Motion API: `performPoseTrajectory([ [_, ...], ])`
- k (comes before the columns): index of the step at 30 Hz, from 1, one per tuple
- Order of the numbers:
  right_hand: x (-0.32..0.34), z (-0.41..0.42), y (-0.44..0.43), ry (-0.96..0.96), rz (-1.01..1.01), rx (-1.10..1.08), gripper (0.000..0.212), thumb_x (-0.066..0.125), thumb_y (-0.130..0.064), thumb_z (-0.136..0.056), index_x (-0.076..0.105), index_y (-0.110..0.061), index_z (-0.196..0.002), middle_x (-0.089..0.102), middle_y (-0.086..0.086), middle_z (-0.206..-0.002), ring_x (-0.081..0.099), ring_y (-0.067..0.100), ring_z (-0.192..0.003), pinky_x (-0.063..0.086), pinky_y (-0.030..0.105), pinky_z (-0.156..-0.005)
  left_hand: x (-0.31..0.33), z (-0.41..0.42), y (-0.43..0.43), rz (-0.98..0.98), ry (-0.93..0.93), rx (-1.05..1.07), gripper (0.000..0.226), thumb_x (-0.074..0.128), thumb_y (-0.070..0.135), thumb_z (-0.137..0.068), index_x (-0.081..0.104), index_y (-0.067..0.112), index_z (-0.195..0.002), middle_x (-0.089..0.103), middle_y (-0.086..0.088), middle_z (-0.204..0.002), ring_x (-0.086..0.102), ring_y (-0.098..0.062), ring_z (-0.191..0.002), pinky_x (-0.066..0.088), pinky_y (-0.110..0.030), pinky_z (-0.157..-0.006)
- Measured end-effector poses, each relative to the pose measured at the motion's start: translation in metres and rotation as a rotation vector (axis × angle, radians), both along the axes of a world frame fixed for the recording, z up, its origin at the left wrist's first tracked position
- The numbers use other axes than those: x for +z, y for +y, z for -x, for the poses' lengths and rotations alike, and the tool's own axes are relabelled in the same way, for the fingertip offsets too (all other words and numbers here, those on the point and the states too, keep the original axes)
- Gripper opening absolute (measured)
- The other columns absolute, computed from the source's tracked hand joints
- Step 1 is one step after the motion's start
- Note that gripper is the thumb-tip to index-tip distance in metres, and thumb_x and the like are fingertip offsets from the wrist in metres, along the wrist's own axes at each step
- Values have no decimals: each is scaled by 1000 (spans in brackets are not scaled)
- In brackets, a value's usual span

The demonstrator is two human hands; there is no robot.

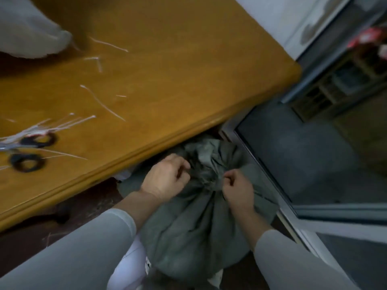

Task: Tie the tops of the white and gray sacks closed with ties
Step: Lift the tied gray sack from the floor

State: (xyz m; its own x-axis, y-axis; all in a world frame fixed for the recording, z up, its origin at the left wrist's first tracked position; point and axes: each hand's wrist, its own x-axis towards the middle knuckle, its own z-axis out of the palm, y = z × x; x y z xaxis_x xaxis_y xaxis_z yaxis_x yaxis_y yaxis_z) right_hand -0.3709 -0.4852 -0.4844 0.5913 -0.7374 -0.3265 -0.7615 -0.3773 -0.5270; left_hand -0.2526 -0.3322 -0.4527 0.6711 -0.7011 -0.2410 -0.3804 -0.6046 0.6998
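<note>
A full gray sack (188, 233) stands on the floor beside the table, its top gathered into a bunched neck (207, 164). My left hand (167, 176) is curled at the left side of the neck. My right hand (236, 187) is curled at the right side, pinching at the cloth or a tie; the tie itself is too blurred to make out. A white sack (31, 28) lies on the table at the far left corner. Loose white ties (102, 103) are scattered over the tabletop.
The wooden table (178, 80) fills the upper left, its rounded edge just above the sack. Black-handled scissors (31, 151) lie near a bundle of ties at the left. A glass door with a metal frame (272, 185) stands close on the right.
</note>
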Motion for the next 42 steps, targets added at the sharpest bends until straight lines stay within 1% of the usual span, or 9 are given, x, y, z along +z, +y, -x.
performPoseTrajectory([
  [5,-39,39,-50,3,-149,-23,23,53,-12,-90,66,-6,-107,67,13,-112,61,25,-103,45,25,-86,-31,29,-71,-148,251,101,95,58,73,-63,12,48,-142,0,1,-150,23,-28,-140,32,-39,-111],
  [9,-64,39,-74,-21,-163,62,25,53,-10,-91,67,-6,-110,66,13,-116,60,25,-107,40,19,-85,-58,38,-108,-286,264,201,105,65,69,-63,2,46,-144,-23,-4,-152,9,-36,-143,27,-42,-112],
  [15,-92,23,-98,-157,42,323,21,57,2,-84,70,3,-101,67,20,-110,57,37,-111,32,26,-100,-98,28,-118,-444,179,261,80,58,20,-89,5,19,-149,15,-21,-151,46,-41,-121,43,-42,-97],
  [21,-115,8,-112,137,69,621,40,68,-29,-79,63,-19,-118,60,3,-125,44,22,-126,20,31,-113,-123,25,-109,-474,102,266,63,56,20,-90,25,8,-143,37,-22,-138,48,-39,-115,44,-39,-93],
  [27,-127,-9,-112,141,37,623,25,62,-31,-85,72,-12,-97,66,13,-102,56,27,-105,24,31,-111,-130,25,-102,-157,185,529,49,50,8,-87,30,11,-132,52,-16,-116,57,-36,-94,45,-37,-68],
  [31,-130,-17,-114,207,-38,613,27,59,-27,-87,67,-3,-91,65,19,-99,60,32,-95,49,36,-82,-137,27,-91,-213,73,666,53,54,6,-83,28,6,-128,42,-13,-123,47,-37,-113,44,-45,-85],
  [33,-131,-20,-112,269,-15,613,31,56,-29,-90,64,-3,-104,59,20,-111,57,33,-102,48,36,-87,-145,27,-86,-538,18,582,84,68,25,-77,16,11,-141,17,-12,-149,21,-35,-137,27,-51,-107],
  [37,-134,-26,-108,394,45,620,41,49,-31,-94,55,0,-121,45,20,-126,51,34,-112,43,34,-94,-156,30,-85,-759,31,466,123,75,62,-58,-6,31,-146,-21,-8,-153,-10,-32,-143,19,-54,-109],
  [42,-140,-24,-107,469,150,744,39,46,-29,-95,53,-6,-126,23,18,-150,19,34,-140,10,44,-117,-162,33,-80,-682,-9,582,122,80,46,-62,-4,26,-147,-1,-16,-151,8,-37,-138,27,-52,-106],
])
